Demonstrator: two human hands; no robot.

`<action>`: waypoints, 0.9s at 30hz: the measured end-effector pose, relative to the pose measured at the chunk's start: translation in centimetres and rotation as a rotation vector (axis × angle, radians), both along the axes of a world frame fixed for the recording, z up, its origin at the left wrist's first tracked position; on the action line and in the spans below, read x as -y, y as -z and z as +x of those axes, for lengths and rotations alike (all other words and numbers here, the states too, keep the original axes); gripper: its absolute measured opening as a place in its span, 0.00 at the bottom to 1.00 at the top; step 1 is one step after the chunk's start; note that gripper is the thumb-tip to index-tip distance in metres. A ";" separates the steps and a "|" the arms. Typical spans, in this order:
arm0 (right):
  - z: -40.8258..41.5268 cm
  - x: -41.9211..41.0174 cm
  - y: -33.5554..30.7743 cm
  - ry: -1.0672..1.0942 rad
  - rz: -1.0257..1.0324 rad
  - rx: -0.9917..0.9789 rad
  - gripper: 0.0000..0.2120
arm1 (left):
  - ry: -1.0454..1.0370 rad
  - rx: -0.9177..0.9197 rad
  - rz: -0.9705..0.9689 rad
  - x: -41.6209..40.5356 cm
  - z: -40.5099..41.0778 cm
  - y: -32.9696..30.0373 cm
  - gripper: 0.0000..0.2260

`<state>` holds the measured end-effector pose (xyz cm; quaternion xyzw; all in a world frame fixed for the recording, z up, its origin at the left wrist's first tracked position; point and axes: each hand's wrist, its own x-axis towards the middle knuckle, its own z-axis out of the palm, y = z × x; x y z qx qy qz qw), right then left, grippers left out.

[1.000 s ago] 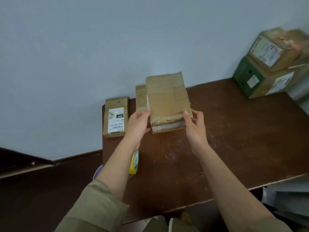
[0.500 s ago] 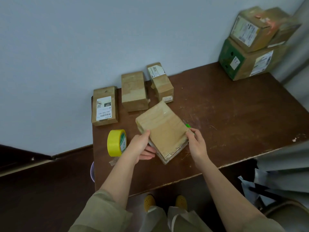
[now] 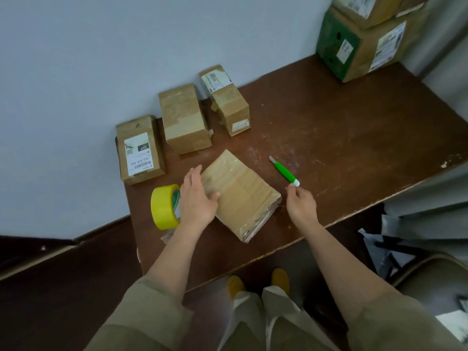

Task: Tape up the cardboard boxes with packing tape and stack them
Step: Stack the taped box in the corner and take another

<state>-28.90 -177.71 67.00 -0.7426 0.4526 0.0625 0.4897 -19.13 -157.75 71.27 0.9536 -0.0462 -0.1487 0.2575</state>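
Your left hand [image 3: 196, 198] lies flat on the box [image 3: 239, 192] mid-frame, steadying it. Your right hand [image 3: 301, 202], empty and loose, is beside the cutter [image 3: 285, 171]. Grab the tape [image 3: 164, 206] next, I think.

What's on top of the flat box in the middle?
Only the left hand rests on the flat box. Shiny tape covers its top. Inside is hidden.

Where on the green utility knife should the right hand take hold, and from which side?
Pinch the green utility knife by its green handle, coming in from its near white-capped end, just beyond the right hand. The bare blade tip points away toward the wall, so stay off that end.
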 end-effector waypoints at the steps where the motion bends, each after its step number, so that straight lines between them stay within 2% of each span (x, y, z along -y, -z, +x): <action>1: -0.4 -0.3 0.1 0.065 0.016 -0.006 0.24 | 0.021 -0.054 -0.003 0.1 0.2 0.4 0.36; 4: -0.9 -1.3 -0.4 0.154 0.117 -0.032 0.26 | 0.005 -0.109 0.027 1.0 0.2 0.7 0.36; 7: 0.1 -1.3 -1.6 0.203 0.260 0.072 0.22 | -0.042 -0.147 0.051 1.8 -0.2 0.3 0.36; 11: 1.2 0.1 -3.2 0.165 0.229 0.226 0.22 | -0.160 -0.242 -0.158 1.8 -0.1 0.8 0.31; 14: 0.8 0.6 -3.0 0.051 0.180 0.196 0.23 | -0.221 -0.290 -0.261 1.5 -0.7 1.1 0.18; 16: 0.1 0.5 -2.5 -0.005 0.127 0.177 0.24 | -0.258 -0.309 -0.315 1.4 -1.2 1.2 0.14; 21: -0.5 0.1 -2.3 -0.016 0.147 0.180 0.24 | -0.379 -0.374 -0.452 1.3 -1.8 1.1 0.15; 27: -1.0 0.0 -2.6 -0.033 0.159 0.182 0.24 | -0.431 -0.446 -0.491 1.3 -2.3 1.4 0.15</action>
